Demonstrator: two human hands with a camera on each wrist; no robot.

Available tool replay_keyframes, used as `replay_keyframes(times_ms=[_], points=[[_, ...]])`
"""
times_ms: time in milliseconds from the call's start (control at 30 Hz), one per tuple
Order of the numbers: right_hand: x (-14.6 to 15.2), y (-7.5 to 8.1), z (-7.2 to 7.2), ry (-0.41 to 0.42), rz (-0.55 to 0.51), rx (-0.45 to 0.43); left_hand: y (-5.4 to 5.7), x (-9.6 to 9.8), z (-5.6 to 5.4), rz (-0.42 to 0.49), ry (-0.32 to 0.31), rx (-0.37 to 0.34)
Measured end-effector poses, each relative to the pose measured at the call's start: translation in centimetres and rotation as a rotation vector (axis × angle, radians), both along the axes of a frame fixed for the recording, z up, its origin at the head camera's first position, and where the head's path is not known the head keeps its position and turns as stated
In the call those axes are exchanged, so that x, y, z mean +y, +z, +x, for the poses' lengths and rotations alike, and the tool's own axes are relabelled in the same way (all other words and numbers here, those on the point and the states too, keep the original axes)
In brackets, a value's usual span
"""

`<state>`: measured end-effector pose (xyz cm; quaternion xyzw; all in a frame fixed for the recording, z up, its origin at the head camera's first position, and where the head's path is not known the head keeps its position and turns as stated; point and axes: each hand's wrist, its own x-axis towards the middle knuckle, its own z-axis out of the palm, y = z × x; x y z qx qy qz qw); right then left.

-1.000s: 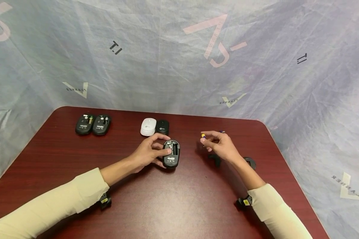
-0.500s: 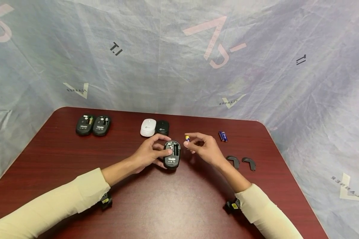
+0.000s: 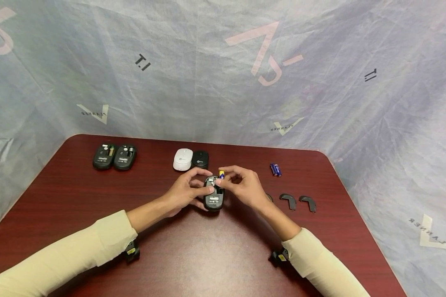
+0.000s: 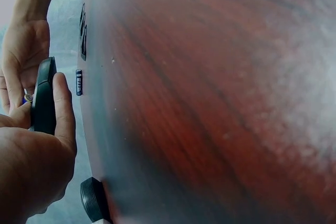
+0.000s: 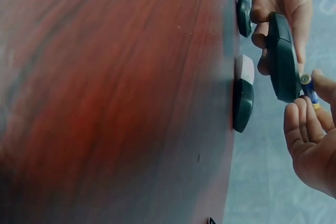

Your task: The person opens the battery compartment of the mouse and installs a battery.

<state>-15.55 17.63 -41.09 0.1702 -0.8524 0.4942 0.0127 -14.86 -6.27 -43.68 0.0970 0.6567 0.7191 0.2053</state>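
My left hand grips a black computer mouse by its side, underside up, with the battery slot uncovered. In the right wrist view the mouse appears edge-on, raised off the table. Between thumb and fingers my right hand pinches a blue and yellow battery over the upper end of that slot. The battery stands tilted against the mouse's underside in the right wrist view; how far it sits in the slot I cannot tell.
Two upturned black mice with batteries in their slots lie at the back left. A white mouse and a black mouse sit behind my left hand. Blue batteries and dark curved covers lie to the right, one cover partly hidden by my right wrist.
My right hand has moved left with the battery, from beside the blue batteries to the mouse. The left hand has kept its hold on the mouse, nearly still.
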Motion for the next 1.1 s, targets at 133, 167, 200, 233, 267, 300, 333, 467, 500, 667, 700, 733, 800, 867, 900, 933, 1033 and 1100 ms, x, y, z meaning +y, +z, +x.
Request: replay_keyframes(times_ms=[133, 167, 200, 233, 267, 300, 333, 467, 500, 667, 700, 733, 800, 867, 900, 933, 1033, 1100], points=[[-0.1, -0.2, 0.0, 0.017, 0.040, 0.057, 0.0, 0.0, 0.1, 0.007, 0.003, 0.000], [-0.1, -0.3, 0.0, 0.020, 0.058, 0.074, 0.0, 0.0, 0.1, 0.008, 0.004, 0.000], [-0.1, -0.4, 0.1, 0.022, 0.074, 0.090, -0.1, 0.0, 0.1, 0.009, 0.006, 0.001], [-0.1, -0.4, 0.1, 0.027, 0.093, 0.112, -0.1, 0.0, 0.1, 0.008, 0.009, 0.003], [-0.1, -0.5, 0.1, 0.030, 0.110, 0.129, -0.1, 0.0, 0.1, 0.007, 0.013, 0.004], [-0.1, -0.5, 0.2, 0.036, 0.122, 0.141, -0.1, 0.0, 0.2, 0.007, 0.018, 0.005], [0.0, -0.5, 0.2, 0.041, 0.127, 0.147, -0.1, 0.0, 0.2, 0.006, 0.024, 0.006], [0.4, -0.2, 0.2, 0.038, 0.063, 0.070, -0.1, 0.0, 0.3, 0.008, 0.030, 0.014], [0.5, -0.1, 0.2, 0.034, 0.034, 0.029, -0.1, 0.0, 0.3, 0.009, 0.027, 0.017], [1.0, 0.1, -0.1, 0.057, -0.087, -0.166, 0.2, 0.0, 0.3, 0.009, 0.018, 0.027], [1.1, 0.1, -0.2, 0.073, -0.098, -0.194, 0.2, 0.0, 0.3, 0.009, 0.015, 0.029], [1.2, 0.0, -0.3, 0.087, -0.109, -0.223, 0.2, 0.0, 0.3, 0.008, 0.014, 0.030], [1.3, -0.1, -0.5, 0.114, -0.137, -0.285, 0.2, 0.0, 0.3, 0.002, 0.010, 0.033], [1.4, -0.2, -0.6, 0.126, -0.163, -0.334, 0.2, 0.0, 0.3, -0.006, 0.009, 0.037], [1.4, -0.2, -0.6, 0.127, -0.177, -0.355, 0.2, 0.1, 0.4, -0.009, 0.010, 0.039], [1.5, -0.2, -0.7, 0.124, -0.195, -0.379, 0.2, 0.1, 0.4, -0.013, 0.011, 0.042], [1.5, -0.2, -0.8, 0.115, -0.251, -0.437, 0.3, 0.2, 0.5, -0.019, 0.016, 0.045], [1.5, -0.2, -0.9, 0.116, -0.285, -0.465, 0.4, 0.3, 0.5, -0.019, 0.019, 0.045]])
